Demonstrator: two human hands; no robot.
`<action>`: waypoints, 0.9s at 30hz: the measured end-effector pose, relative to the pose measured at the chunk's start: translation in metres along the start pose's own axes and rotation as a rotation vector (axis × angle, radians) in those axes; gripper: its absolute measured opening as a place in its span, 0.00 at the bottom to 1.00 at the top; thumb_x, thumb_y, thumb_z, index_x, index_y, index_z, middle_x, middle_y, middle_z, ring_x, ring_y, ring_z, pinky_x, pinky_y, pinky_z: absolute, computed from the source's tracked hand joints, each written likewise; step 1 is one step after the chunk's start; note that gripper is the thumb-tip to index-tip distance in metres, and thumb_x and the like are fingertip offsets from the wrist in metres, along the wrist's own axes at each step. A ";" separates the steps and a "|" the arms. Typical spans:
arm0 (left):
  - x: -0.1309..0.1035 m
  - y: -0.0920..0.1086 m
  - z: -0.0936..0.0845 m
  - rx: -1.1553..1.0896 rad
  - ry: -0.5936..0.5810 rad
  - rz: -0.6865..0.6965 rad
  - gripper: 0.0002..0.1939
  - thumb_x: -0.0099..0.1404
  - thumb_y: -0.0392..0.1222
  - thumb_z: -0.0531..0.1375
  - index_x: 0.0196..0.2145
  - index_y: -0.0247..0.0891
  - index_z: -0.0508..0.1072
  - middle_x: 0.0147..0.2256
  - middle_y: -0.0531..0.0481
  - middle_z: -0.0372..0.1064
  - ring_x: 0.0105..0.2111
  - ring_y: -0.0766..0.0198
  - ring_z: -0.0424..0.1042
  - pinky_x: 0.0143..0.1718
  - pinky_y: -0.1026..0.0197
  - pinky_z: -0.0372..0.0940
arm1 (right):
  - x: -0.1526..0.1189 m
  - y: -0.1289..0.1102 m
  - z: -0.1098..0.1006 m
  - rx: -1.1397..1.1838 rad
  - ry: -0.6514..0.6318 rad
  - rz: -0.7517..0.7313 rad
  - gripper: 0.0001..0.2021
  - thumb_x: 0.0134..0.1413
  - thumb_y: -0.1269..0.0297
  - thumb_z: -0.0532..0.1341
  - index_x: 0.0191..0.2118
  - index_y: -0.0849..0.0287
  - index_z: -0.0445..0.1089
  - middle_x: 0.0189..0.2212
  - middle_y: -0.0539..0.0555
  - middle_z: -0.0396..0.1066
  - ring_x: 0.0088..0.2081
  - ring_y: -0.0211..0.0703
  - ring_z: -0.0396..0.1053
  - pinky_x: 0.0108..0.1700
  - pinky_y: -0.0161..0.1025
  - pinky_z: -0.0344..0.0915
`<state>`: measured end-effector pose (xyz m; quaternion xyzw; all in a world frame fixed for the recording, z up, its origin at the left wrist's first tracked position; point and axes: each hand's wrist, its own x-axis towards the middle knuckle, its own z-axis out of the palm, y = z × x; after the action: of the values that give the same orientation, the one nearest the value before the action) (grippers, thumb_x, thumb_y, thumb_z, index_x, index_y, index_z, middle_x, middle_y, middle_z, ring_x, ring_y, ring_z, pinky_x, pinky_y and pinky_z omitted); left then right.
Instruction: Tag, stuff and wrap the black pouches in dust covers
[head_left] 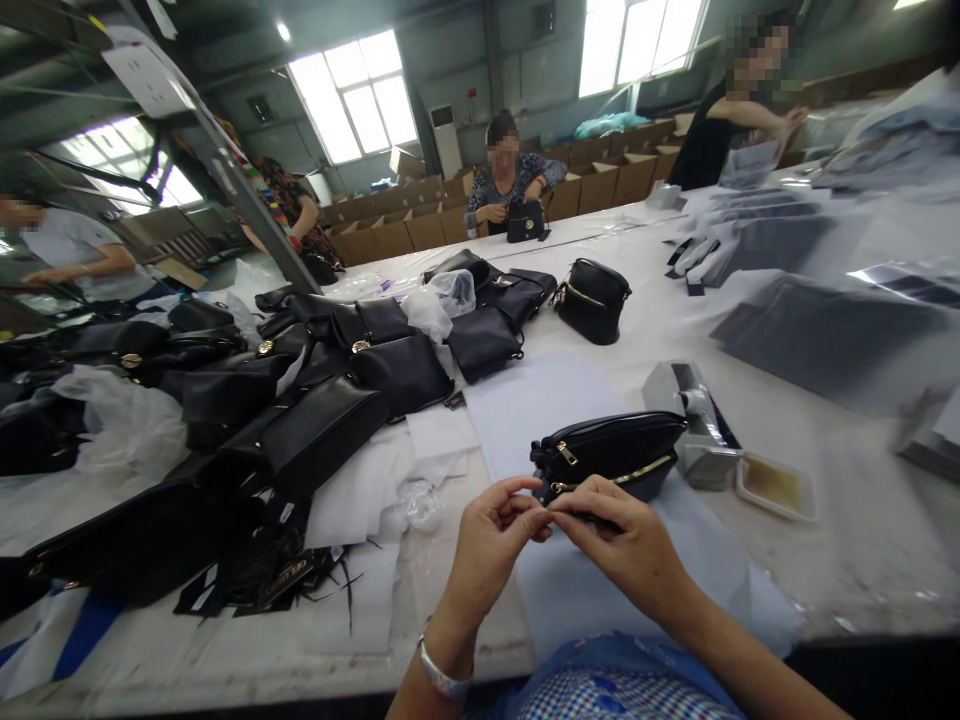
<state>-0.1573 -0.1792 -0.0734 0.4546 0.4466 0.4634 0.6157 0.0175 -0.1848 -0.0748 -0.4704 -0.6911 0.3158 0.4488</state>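
Observation:
A small black handbag (619, 445) with gold zips lies on white paper (544, 395) in front of me. Just on its near side, my left hand (487, 525) and my right hand (630, 530) meet fingertip to fingertip, each closed in a pinch. Whatever is between the fingers is too small or too hidden to name. The right hand overlaps the bag's lower edge in this view. Beyond the bag's right end sits a metal tape dispenser (686, 420), with a shallow plastic dish (780, 487) of something yellowish next to it.
Many black handbags (322, 430) are heaped on the left, with plastic wrap (127, 430) and black tags (262, 575). Another bag (592, 300) stands farther back. Stacked plastic sleeves (825, 330) cover the right side. Across the table (645, 245), a person (514, 190) handles a bag.

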 end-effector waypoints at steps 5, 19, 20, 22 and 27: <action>0.011 -0.003 -0.002 -0.005 -0.067 0.012 0.17 0.57 0.40 0.67 0.45 0.34 0.73 0.27 0.52 0.74 0.26 0.67 0.73 0.32 0.63 0.69 | -0.001 0.002 -0.001 -0.004 0.025 0.013 0.07 0.59 0.60 0.63 0.34 0.55 0.77 0.29 0.52 0.71 0.30 0.39 0.68 0.30 0.35 0.66; 0.050 -0.039 0.008 0.049 0.151 0.240 0.12 0.62 0.42 0.64 0.43 0.36 0.74 0.42 0.43 0.77 0.44 0.57 0.76 0.51 0.54 0.69 | 0.009 0.030 0.034 -0.020 0.401 0.019 0.07 0.59 0.60 0.62 0.36 0.57 0.76 0.31 0.54 0.71 0.33 0.42 0.71 0.37 0.37 0.70; 0.051 -0.040 0.009 0.033 0.153 0.231 0.12 0.62 0.42 0.64 0.43 0.35 0.74 0.42 0.43 0.77 0.44 0.58 0.76 0.50 0.54 0.69 | 0.009 0.032 0.036 -0.025 0.410 0.009 0.07 0.59 0.61 0.62 0.37 0.57 0.76 0.32 0.54 0.71 0.33 0.42 0.71 0.37 0.37 0.70; 0.052 -0.042 0.010 -0.010 0.148 0.204 0.12 0.61 0.42 0.65 0.42 0.35 0.74 0.40 0.44 0.78 0.43 0.59 0.77 0.49 0.56 0.69 | 0.011 0.034 0.040 -0.046 0.432 -0.020 0.06 0.59 0.62 0.62 0.38 0.57 0.76 0.33 0.54 0.72 0.34 0.42 0.72 0.38 0.37 0.71; 0.053 -0.047 0.013 -0.090 0.193 0.199 0.10 0.60 0.44 0.66 0.33 0.36 0.71 0.33 0.49 0.76 0.37 0.62 0.77 0.42 0.61 0.70 | 0.015 0.041 0.042 -0.124 0.485 -0.102 0.06 0.59 0.64 0.62 0.38 0.57 0.76 0.32 0.54 0.72 0.33 0.42 0.72 0.38 0.37 0.72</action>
<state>-0.1275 -0.1363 -0.1234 0.4221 0.4352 0.5833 0.5406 -0.0087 -0.1566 -0.1216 -0.5236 -0.6041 0.1274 0.5871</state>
